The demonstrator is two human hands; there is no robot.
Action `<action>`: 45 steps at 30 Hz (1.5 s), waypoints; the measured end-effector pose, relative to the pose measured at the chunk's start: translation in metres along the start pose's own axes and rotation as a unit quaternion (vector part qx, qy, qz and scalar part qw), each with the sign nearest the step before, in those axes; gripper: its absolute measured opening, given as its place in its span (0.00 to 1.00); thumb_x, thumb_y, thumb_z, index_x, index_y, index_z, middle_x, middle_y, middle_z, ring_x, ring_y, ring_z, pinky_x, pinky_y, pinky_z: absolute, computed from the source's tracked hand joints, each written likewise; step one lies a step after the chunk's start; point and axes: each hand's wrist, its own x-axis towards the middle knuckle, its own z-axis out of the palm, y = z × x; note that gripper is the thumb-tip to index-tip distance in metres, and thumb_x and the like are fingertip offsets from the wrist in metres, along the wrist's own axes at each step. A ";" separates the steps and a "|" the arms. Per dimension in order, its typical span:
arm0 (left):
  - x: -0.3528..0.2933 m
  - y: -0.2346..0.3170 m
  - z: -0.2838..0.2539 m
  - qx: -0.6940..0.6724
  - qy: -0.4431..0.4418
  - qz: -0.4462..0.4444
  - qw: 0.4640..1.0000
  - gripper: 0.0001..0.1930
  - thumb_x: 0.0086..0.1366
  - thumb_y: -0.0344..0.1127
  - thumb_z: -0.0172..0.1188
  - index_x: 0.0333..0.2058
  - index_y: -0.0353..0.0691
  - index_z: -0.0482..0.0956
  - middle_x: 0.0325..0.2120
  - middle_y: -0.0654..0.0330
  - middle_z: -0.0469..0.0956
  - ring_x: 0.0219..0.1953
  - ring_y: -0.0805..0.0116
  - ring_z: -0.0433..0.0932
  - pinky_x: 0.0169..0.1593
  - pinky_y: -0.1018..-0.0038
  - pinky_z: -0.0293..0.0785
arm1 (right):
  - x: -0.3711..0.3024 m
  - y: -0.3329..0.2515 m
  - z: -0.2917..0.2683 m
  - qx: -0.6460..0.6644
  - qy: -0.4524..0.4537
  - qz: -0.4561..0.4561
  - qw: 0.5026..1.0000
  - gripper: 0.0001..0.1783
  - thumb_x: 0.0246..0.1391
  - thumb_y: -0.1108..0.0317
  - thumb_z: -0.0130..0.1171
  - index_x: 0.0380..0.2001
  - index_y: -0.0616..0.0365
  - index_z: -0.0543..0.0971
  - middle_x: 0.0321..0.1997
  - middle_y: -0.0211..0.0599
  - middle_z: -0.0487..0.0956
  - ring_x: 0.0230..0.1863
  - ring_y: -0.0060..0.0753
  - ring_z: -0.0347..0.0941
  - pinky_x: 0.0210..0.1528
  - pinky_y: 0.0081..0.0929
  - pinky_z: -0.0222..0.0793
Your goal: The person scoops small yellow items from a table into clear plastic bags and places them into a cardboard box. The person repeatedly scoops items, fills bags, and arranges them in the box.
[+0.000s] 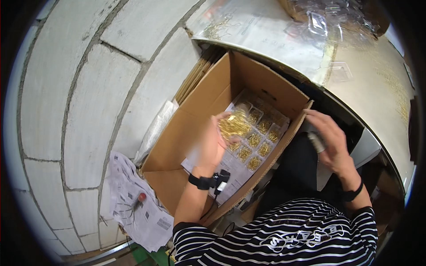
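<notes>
My left hand [213,144] reaches into a large cardboard box [186,106]. Its fingers are closed round a small clear container heaped with thin gold-coloured metal pieces [236,125]; their exact kind is too fine to make out. Below and beside it, several similar small clear containers [254,140] of gold-coloured pieces stand in rows in the box. My right hand [330,144] is just outside the box's right wall, fingers stretched out, fingertips close to the rim. It appears to hold nothing, and a pale wrap [316,142] circles one finger.
A table [284,53] curves along the far and right side, bearing a pile of clear plastic containers [341,22], loose gold-coloured pieces [217,27] and one clear container [340,71]. Printed paper sheets [148,217] with a red-handled tool [141,197] lie left of the box. A small black device [222,181] hangs by my left wrist.
</notes>
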 end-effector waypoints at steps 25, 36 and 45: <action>-0.045 -0.218 -0.206 0.265 0.070 -0.460 0.844 0.04 0.52 0.17 0.51 0.26 0.30 0.73 0.25 0.50 0.76 0.26 0.56 0.80 0.29 0.63 0.81 | -0.108 0.034 -0.046 -0.129 -0.138 0.312 0.931 0.27 0.38 0.89 0.48 0.47 0.66 0.72 0.52 0.49 0.73 0.54 0.56 0.68 0.56 0.36 0.65; -0.058 -0.221 -0.206 0.440 0.022 -0.341 0.830 0.05 0.49 0.20 0.49 0.18 0.33 0.71 0.11 0.57 0.68 0.10 0.66 0.69 0.14 0.67 0.66 | -0.109 0.035 -0.042 -0.156 -0.160 0.280 0.934 0.26 0.34 0.89 0.49 0.44 0.67 0.73 0.50 0.51 0.74 0.51 0.56 0.70 0.53 0.38 0.66; -0.019 -0.169 -0.220 0.622 -0.033 -0.274 0.733 0.10 0.54 0.35 0.57 0.21 0.35 0.78 0.16 0.58 0.76 0.18 0.71 0.74 0.21 0.73 0.67 | -0.107 0.034 -0.091 -0.207 -0.096 0.180 0.957 0.23 0.37 0.81 0.55 0.43 0.63 0.74 0.44 0.46 0.77 0.46 0.47 0.74 0.46 0.37 0.73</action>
